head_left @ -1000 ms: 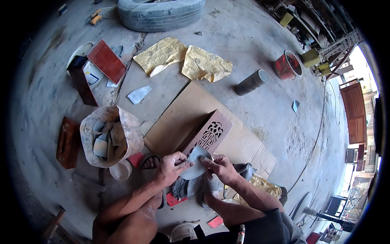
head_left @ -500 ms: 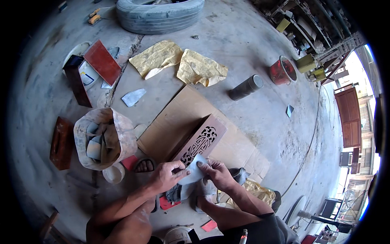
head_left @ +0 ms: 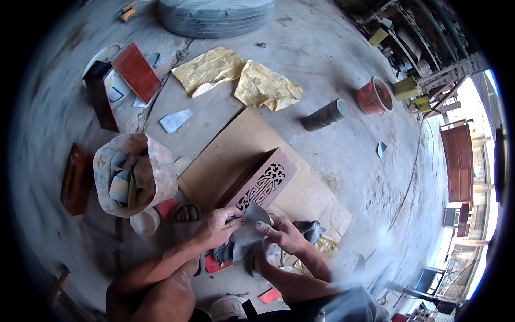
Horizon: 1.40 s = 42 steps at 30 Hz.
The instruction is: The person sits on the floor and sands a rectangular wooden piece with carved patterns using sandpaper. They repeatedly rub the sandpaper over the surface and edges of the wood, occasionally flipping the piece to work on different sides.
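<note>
Between my two hands is a piece of grey sandpaper, slightly curved. My left hand pinches its left edge with thumb and fingers. On the opposite edge, my right hand is closed, its thumb lying along the sheet. Just beyond the sheet a brownish wooden box with a pierced, carved face rests on flattened cardboard. My hands partly cover its near end.
A whitish tub holding several scraps stands at left, beside a reddish-brown wooden box. Farther off lie crumpled yellowish paper, a dark cylinder, a red bucket and a large tyre. Pale smoke blurs the area by my right forearm.
The sandpaper has turned from its pale bluish side to a darker grey face. My right thumb has slid lower along it. A pale haze has appeared near my right forearm.
</note>
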Each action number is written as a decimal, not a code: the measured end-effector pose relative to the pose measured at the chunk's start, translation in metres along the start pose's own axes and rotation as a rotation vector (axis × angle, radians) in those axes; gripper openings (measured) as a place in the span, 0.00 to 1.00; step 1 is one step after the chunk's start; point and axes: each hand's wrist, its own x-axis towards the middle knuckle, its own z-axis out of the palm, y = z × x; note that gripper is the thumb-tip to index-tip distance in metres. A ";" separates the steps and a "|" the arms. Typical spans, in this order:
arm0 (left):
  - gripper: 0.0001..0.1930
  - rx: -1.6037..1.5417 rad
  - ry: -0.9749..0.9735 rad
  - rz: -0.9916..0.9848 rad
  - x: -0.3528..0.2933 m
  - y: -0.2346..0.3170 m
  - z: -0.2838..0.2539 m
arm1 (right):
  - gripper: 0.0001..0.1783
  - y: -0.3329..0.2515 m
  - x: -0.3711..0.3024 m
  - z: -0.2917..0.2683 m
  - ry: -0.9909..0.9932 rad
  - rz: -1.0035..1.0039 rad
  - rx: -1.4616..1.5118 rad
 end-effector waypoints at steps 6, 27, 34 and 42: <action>0.10 0.341 0.029 0.313 0.004 0.001 0.006 | 0.27 0.015 0.001 -0.017 -0.214 0.172 0.478; 0.15 -0.021 0.130 0.222 0.020 -0.008 0.001 | 0.33 -0.011 0.013 -0.021 -0.251 0.027 0.862; 0.13 0.409 0.440 0.525 0.037 -0.014 -0.006 | 0.32 -0.030 0.017 -0.042 0.047 -0.255 0.439; 0.24 0.581 0.348 0.285 0.066 -0.040 0.008 | 0.38 -0.035 0.076 -0.083 0.433 -0.843 -1.418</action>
